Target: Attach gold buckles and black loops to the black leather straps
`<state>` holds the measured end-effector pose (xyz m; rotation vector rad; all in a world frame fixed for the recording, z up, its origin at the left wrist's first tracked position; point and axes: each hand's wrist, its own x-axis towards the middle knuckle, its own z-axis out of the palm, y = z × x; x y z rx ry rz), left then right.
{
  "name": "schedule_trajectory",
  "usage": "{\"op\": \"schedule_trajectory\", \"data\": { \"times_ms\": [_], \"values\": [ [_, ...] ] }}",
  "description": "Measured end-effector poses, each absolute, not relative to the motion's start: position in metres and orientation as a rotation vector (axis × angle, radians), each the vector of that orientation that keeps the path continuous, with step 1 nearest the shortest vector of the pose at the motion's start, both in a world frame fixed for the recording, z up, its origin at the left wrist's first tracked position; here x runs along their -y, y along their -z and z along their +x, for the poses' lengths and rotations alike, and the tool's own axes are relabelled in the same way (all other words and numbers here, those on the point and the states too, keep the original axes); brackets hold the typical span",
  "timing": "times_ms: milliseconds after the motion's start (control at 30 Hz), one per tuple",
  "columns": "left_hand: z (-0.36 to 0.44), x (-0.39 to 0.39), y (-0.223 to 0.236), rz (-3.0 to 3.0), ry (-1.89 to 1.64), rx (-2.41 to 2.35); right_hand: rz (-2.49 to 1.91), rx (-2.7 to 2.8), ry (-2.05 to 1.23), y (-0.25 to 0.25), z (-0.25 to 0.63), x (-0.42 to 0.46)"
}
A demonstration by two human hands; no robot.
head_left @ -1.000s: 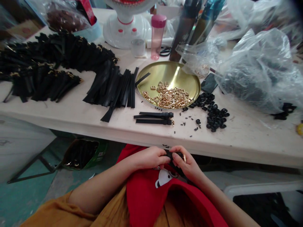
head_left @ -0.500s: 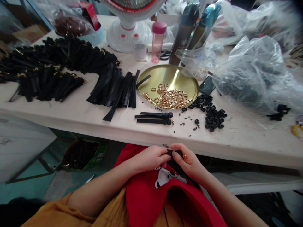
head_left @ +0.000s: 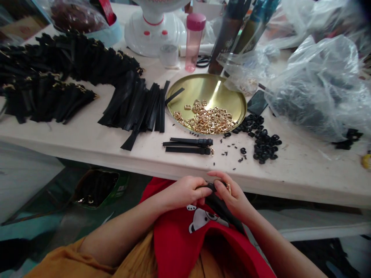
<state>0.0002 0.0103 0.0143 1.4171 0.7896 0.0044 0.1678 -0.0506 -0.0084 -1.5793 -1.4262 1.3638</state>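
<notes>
Over the lap, at the table's front edge, my left hand (head_left: 189, 191) and my right hand (head_left: 233, 195) are closed on a black strap (head_left: 211, 187). Thumbs and fingertips pinch it from both sides; a dark length hangs below my right hand over the red apron (head_left: 174, 227). A gold-coloured piece (head_left: 228, 188) shows at a right-hand finger; I cannot tell whether it is a ring or a buckle. Just beyond the hands, several finished-looking black straps (head_left: 188, 150) lie side by side, one with a gold buckle (head_left: 212, 151) at its end.
A gold tray (head_left: 185, 85) bears many small gold buckles (head_left: 213, 119). Black loops (head_left: 265, 144) lie right of it, loose straps (head_left: 139, 108) left, and heaped buckled straps (head_left: 58, 100) farther left. Behind stand a pink bottle (head_left: 193, 46) and a fan base (head_left: 153, 34). Plastic bags (head_left: 315, 88) fill the right.
Both hands stay at the lap, still on the black strap. My right fingers have lifted slightly and the dark piece between the fingertips shows more. The view has tipped down a little.
</notes>
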Motion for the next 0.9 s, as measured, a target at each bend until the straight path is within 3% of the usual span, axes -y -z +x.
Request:
{"op": "schedule_trajectory", "data": {
  "times_ms": [367,500,767,900],
  "values": [
    [0.004,-0.025,-0.017,1.531,0.046,-0.822,-1.587,1.373,-1.342,0.014,0.167,0.042],
    [0.001,-0.029,-0.024,1.65,0.062,-0.855,-1.605,1.459,-1.14,0.017,0.168,0.039],
    [0.002,-0.038,-0.02,2.069,-0.068,-0.961,-1.601,1.513,-1.005,0.017,0.159,0.021],
    [-0.003,-0.067,-0.014,2.452,-0.324,-1.164,-1.699,1.434,-0.89,0.015,0.166,-0.016]
  ]
}}
